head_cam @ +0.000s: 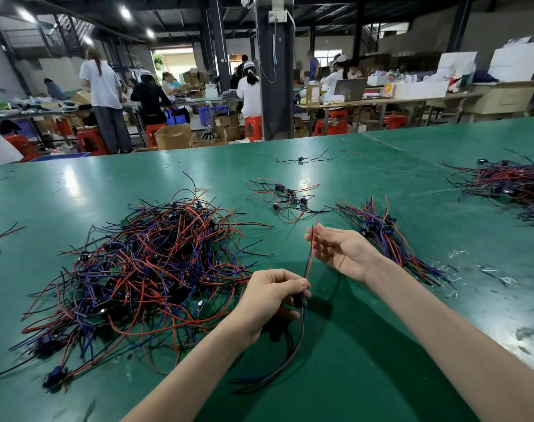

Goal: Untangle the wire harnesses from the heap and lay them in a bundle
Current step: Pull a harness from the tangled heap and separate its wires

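Observation:
A big tangled heap of red, blue and black wire harnesses [144,269] lies on the green table at the left. My left hand [268,296] grips one harness [302,333] at its dark connector, just right of the heap. Its red and black wires run up to my right hand [342,251], which pinches their upper ends between thumb and fingers. The harness's lower wires trail onto the table toward me. A straightened bundle of harnesses [384,236] lies just right of my right hand.
A small loose cluster of harnesses [287,199] sits behind my hands, a single one [302,159] farther back. Another large pile [512,184] lies at the right edge. Plastic scraps [472,269] litter the table at right. People work at benches beyond the table.

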